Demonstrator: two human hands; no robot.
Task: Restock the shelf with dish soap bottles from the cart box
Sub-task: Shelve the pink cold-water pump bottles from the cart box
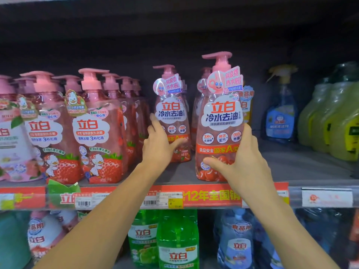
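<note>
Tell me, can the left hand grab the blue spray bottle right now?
Probably not. The left hand touches a pink bottle, and the blue spray bottle stands far right, beyond the right hand and its pink bottle.

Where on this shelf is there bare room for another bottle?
Bare grey shelf lies between the pink pump bottle gripped by the right hand and the blue spray bottle. A narrower gap sits by the left hand. The strawberry-label bottles stand crowded.
</note>
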